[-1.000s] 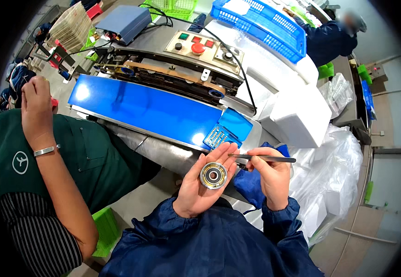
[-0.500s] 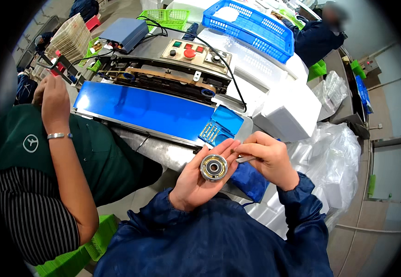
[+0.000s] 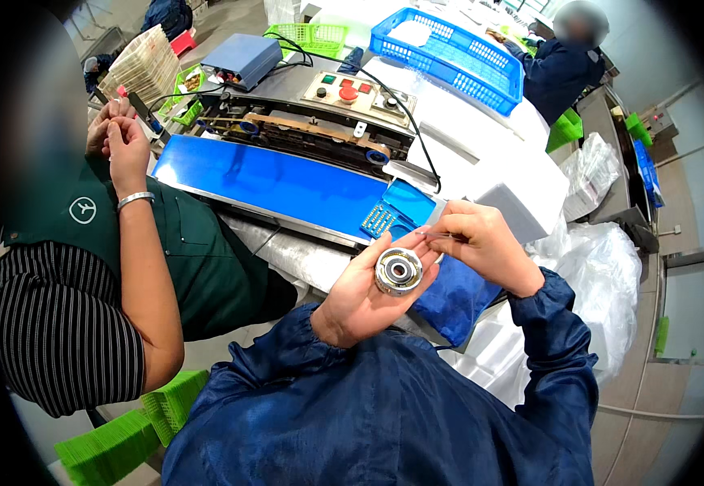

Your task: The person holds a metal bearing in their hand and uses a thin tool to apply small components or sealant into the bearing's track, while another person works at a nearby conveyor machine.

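Taking my bearings from the round bearing, a co-worker (image 3: 561, 77) in dark blue is across the room at one o'clock, a person (image 3: 137, 267) in green at nine. The metal surface (image 3: 307, 263) carries a blue belt (image 3: 271, 185) toward ten, an open blue case (image 3: 416, 202) toward twelve. The left hand (image 3: 372, 292), palm up with fingers spread, bears the bearing (image 3: 398, 281): silvery rim, gold-coloured inside, dark middle ring, bright hub. At two o'clock, the right hand's (image 3: 485, 243) grip pinches a slim, blurred tool (image 3: 442, 236).
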`<state>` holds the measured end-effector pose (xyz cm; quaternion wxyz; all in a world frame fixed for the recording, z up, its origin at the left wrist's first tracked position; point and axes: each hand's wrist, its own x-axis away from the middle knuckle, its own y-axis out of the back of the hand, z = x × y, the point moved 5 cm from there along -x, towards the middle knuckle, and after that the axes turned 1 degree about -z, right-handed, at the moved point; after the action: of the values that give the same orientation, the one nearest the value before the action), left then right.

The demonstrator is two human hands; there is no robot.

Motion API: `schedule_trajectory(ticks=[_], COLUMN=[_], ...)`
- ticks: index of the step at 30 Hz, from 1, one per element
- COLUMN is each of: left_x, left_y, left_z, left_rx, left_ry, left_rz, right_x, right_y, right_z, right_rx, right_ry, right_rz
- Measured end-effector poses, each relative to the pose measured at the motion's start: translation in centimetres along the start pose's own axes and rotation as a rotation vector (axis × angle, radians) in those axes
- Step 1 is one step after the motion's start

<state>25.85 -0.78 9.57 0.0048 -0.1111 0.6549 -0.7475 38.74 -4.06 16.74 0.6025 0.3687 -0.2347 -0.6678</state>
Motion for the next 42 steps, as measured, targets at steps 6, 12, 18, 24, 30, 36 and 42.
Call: schedule_trajectory(ticks=[6, 12, 18, 24, 30, 36, 42], left_x=[-0.8, -1.5, -1.5, -1.5, -1.6, -1.8, -1.8], left_y=[-1.7, -2.9, -4.6, -4.4, -4.6, -4.5, -4.3], left_z=[-0.7, -2.2, -2.1, -1.7, -1.1, -0.9, -0.7], left_rx=[0.242, 0.186, 0.041, -0.068, -0.118, -0.135, -0.126], left_ry=[-0.098, -0.329, -0.514, -0.55, -0.564, -0.565, -0.597], left_rz=[0.069, 0.134, 0.126, 0.127, 0.094, 0.095, 0.096], right_x=[2.1, 3.7, 3.5, 3.5, 3.8, 3.8, 4.1], right_y=[1.4, -3.1, -3.6, -4.1, -4.1, -4.2, -4.3], right_z=[2.8, 6.9, 7.5, 7.0, 6.8, 6.7, 6.3], right_rx=[0.029, -0.05, -0.068, -0.108, -0.117, -0.146, -0.141], right_ry=[-0.18, -0.169, -0.189, -0.207, -0.24, -0.223, -0.26], right_rz=[-0.556, -0.838, -0.896, -0.886, -0.902, -0.937, -0.918])
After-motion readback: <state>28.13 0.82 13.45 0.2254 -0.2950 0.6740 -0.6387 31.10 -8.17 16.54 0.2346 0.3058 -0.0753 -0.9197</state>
